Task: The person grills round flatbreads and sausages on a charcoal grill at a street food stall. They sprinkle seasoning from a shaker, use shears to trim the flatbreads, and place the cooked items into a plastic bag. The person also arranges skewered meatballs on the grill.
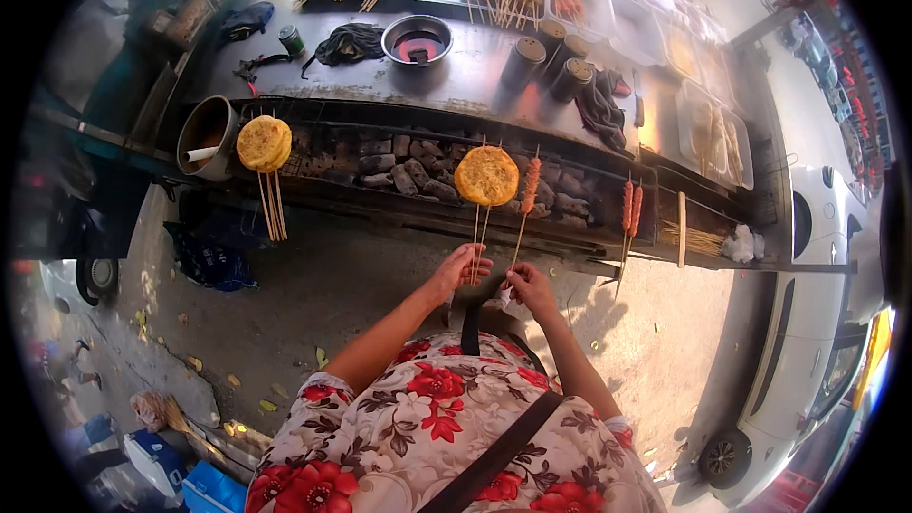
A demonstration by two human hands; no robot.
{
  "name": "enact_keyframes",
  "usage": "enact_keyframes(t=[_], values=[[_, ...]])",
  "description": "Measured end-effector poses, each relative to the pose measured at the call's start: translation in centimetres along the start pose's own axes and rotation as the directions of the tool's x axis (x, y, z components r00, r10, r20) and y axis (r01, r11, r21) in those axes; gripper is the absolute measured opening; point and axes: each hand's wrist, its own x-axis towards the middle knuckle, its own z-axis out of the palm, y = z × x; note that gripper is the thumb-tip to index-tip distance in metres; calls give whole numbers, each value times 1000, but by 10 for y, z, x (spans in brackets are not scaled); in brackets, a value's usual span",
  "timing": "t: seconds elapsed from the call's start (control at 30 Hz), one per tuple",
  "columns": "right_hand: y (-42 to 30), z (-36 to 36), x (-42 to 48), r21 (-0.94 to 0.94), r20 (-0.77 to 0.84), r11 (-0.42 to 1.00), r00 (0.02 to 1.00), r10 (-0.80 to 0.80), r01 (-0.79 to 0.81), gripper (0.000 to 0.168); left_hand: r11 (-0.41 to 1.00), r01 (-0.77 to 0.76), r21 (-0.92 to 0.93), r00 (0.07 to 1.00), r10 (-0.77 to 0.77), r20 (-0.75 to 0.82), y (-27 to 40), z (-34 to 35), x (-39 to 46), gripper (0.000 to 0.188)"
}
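A round browned flatbread point(486, 176) on two wooden sticks lies over the charcoal grill point(420, 182). My left hand point(458, 272) holds the lower ends of those sticks, which cross its loosely curled fingers. Just to the right, my right hand point(528, 288) pinches the stick of a scored sausage skewer point(531, 185), whose meat is over the coals. Two more sausage skewers point(632, 208) rest across the grill's right end. At its left end sits a stack of skewered flatbreads point(264, 143), with sticks hanging over the front edge.
Behind the grill, the steel counter point(470, 89) carries a bowl of dark red liquid point(417, 41), several shaker canisters point(527, 59) and a dark cloth point(603, 110). A pot point(208, 139) stands left of the coals. Bundled sticks point(695, 239) lie right. A white car point(798, 363) is parked nearby.
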Motion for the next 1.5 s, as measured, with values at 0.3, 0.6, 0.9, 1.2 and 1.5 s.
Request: enact_keyframes(t=[0.3,0.6,0.9,1.2,1.5], values=[[-25,23,9,132,267,982,959,93,-132,20,973,-135,189,990,128,51,-3,12,27,30],[-52,54,-8,108,387,991,916,-111,75,17,967,-244,74,969,246,-14,47,36,-36,21],[-97,141,26,94,560,992,820,-119,80,15,897,-415,153,844,442,-304,138,-91,-163,25],[-130,280,88,-14,594,999,803,40,-39,16,906,-424,11,839,397,-373,201,-224,-187,25],[-124,340,128,-181,561,981,812,161,-70,20,952,-233,200,874,295,-385,199,-262,-182,21]])
